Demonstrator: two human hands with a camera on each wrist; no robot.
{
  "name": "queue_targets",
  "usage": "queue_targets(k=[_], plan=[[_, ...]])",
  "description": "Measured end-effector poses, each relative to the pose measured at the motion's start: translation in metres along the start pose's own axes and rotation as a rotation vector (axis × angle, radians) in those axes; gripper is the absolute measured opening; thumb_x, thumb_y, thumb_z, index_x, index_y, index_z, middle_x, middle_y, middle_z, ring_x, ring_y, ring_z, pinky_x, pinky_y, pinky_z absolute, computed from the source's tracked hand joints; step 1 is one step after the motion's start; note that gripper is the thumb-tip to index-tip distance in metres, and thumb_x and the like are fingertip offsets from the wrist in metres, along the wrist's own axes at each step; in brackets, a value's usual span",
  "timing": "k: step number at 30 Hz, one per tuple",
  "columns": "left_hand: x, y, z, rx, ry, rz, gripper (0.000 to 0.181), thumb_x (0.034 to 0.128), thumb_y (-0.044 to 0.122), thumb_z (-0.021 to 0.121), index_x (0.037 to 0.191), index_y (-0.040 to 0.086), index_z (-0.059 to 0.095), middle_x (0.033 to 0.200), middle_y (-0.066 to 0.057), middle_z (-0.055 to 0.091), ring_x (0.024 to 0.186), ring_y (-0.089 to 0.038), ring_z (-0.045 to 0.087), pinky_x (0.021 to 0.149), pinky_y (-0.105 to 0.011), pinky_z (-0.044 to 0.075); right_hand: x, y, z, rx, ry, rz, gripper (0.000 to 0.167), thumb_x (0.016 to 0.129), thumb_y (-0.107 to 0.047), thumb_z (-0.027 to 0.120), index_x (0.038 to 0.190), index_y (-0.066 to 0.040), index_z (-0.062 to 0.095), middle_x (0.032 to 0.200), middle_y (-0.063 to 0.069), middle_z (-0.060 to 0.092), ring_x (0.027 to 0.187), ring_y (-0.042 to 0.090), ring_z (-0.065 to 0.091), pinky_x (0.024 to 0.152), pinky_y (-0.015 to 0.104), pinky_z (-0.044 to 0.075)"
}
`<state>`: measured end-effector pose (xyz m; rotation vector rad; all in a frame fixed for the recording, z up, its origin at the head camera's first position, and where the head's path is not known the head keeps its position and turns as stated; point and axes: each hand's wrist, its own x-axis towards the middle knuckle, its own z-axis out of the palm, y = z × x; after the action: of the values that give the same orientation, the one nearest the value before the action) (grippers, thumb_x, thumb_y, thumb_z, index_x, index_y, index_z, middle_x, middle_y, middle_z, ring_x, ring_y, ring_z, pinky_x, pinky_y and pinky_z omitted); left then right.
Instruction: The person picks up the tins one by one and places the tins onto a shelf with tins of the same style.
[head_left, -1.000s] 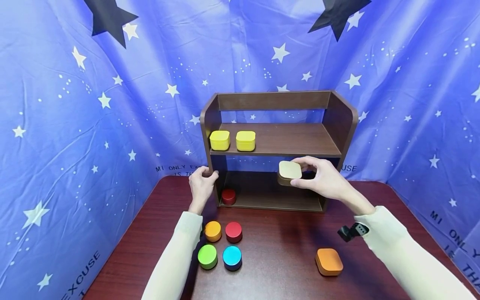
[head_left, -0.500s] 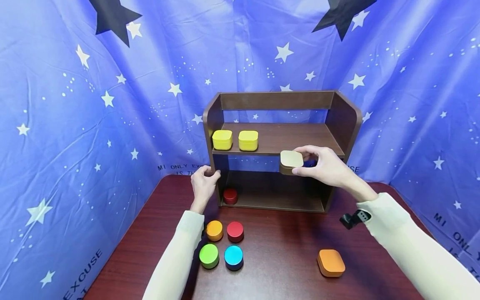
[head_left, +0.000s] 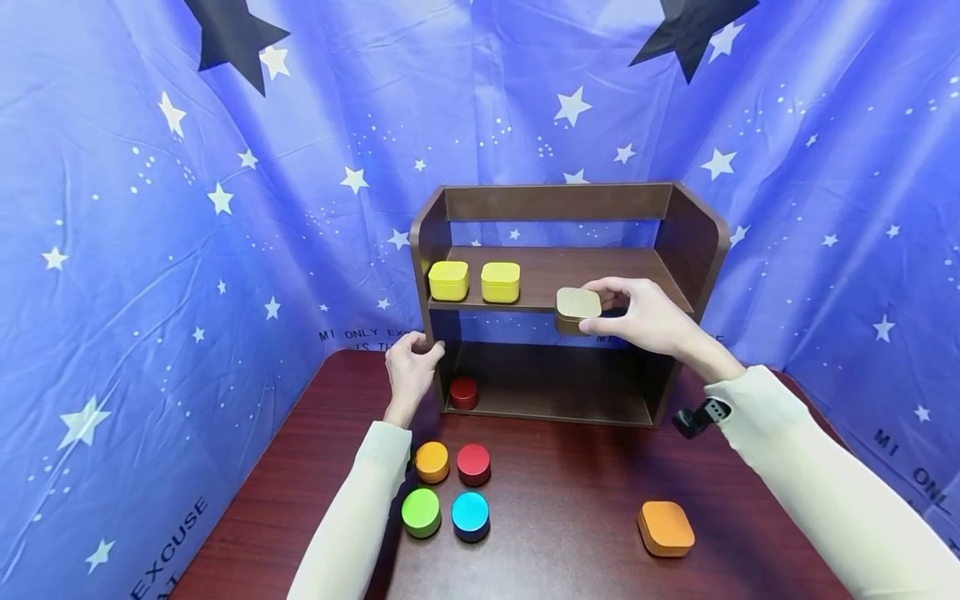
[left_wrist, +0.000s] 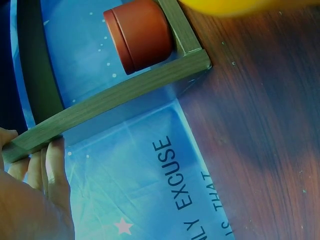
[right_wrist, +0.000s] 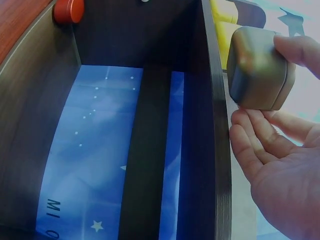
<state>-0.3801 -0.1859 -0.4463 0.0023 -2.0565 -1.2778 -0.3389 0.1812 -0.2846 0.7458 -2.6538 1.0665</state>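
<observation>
A gold square tin [head_left: 577, 310] is pinched between the thumb and fingers of my right hand [head_left: 643, 318]. It hovers level with the front edge of the upper board of the brown shelf [head_left: 551, 418]. In the right wrist view the gold tin [right_wrist: 260, 67] appears beside that board, with the thumb on one side and fingertips beneath. My left hand [head_left: 408, 372] grips the shelf's left side panel; in the left wrist view fingers [left_wrist: 56, 165] lie against the panel. Two yellow square tins [head_left: 448, 282] [head_left: 500, 283] stand on the upper board's left part. A red round tin [head_left: 463, 392] sits at lower left.
On the dark red table [head_left: 555, 533], in front of the shelf, stand an orange round tin [head_left: 432, 462], a red round tin [head_left: 474, 465], a green one [head_left: 422, 512] and a blue one [head_left: 470, 516]. An orange square tin [head_left: 666, 528] lies at the right. Starry blue cloth [head_left: 300, 208] surrounds the table.
My right hand has risen with the gold tin, from in front of the lower compartment to the upper board's height. My left hand keeps its hold on the side panel.
</observation>
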Motion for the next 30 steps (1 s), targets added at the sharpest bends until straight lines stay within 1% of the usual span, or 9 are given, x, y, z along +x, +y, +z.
queue_targets(k=[5, 9, 13, 17, 23, 27, 30], plan=[[-0.001, -0.001, 0.000, -0.004, 0.002, 0.006, 0.019, 0.0836, 0.016, 0.085, 0.087, 0.000, 0.075, 0.088, -0.021, 0.078, 0.087, -0.039, 0.071, 0.080, -0.041, 0.052, 0.008, 0.000, -0.002, -0.011, -0.016, 0.012, 0.052, 0.091, -0.026, 0.088, 0.136, -0.007, 0.071, 0.109, 0.013, 0.080, 0.093, 0.004, 0.069, 0.084, 0.014, 0.049], [0.000, -0.002, 0.000, -0.002, 0.000, 0.000, 0.020, 0.0838, 0.017, 0.085, 0.088, 0.000, 0.076, 0.089, -0.022, 0.079, 0.089, -0.040, 0.071, 0.081, -0.043, 0.053, 0.016, 0.000, -0.003, -0.009, -0.017, 0.011, 0.052, 0.091, -0.025, 0.087, 0.136, -0.005, 0.071, 0.109, 0.014, 0.079, 0.092, 0.004, 0.069, 0.082, 0.015, 0.050], [0.000, -0.001, 0.001, -0.002, 0.002, 0.000, 0.020, 0.0840, 0.017, 0.085, 0.088, 0.000, 0.076, 0.089, -0.021, 0.079, 0.089, -0.039, 0.072, 0.081, -0.042, 0.053, 0.025, -0.001, -0.004, -0.008, -0.016, 0.011, 0.053, 0.091, -0.026, 0.087, 0.137, -0.004, 0.071, 0.111, 0.016, 0.079, 0.091, 0.003, 0.067, 0.080, 0.015, 0.050], [0.000, -0.001, 0.000, 0.002, 0.010, 0.004, 0.019, 0.0835, 0.017, 0.085, 0.088, 0.001, 0.077, 0.088, -0.020, 0.080, 0.088, -0.037, 0.073, 0.080, -0.041, 0.054, 0.032, -0.001, -0.003, -0.005, -0.026, 0.027, 0.053, 0.092, -0.026, 0.087, 0.138, -0.005, 0.071, 0.113, 0.016, 0.079, 0.092, 0.005, 0.067, 0.080, 0.016, 0.049], [0.001, -0.001, 0.000, 0.005, 0.004, -0.010, 0.020, 0.0830, 0.018, 0.085, 0.089, 0.000, 0.076, 0.090, -0.021, 0.080, 0.089, -0.039, 0.073, 0.081, -0.043, 0.054, 0.040, 0.004, -0.004, 0.000, -0.048, 0.041, 0.052, 0.092, -0.028, 0.086, 0.137, -0.005, 0.071, 0.111, 0.013, 0.078, 0.091, 0.004, 0.065, 0.079, 0.017, 0.048], [0.001, -0.001, 0.001, 0.019, 0.011, 0.000, 0.020, 0.0827, 0.019, 0.084, 0.087, 0.001, 0.077, 0.089, -0.019, 0.080, 0.087, -0.038, 0.072, 0.080, -0.041, 0.053, 0.045, 0.005, -0.005, 0.003, -0.057, 0.044, 0.053, 0.093, -0.029, 0.085, 0.138, -0.005, 0.071, 0.111, 0.011, 0.077, 0.091, 0.005, 0.064, 0.079, 0.018, 0.048], [0.001, -0.001, 0.001, 0.022, 0.012, 0.007, 0.020, 0.0826, 0.019, 0.085, 0.087, 0.001, 0.077, 0.088, -0.019, 0.080, 0.086, -0.036, 0.072, 0.079, -0.040, 0.052, 0.048, 0.004, -0.005, 0.002, -0.061, 0.046, 0.054, 0.093, -0.031, 0.085, 0.139, -0.005, 0.070, 0.114, 0.012, 0.077, 0.093, 0.007, 0.065, 0.079, 0.018, 0.049]])
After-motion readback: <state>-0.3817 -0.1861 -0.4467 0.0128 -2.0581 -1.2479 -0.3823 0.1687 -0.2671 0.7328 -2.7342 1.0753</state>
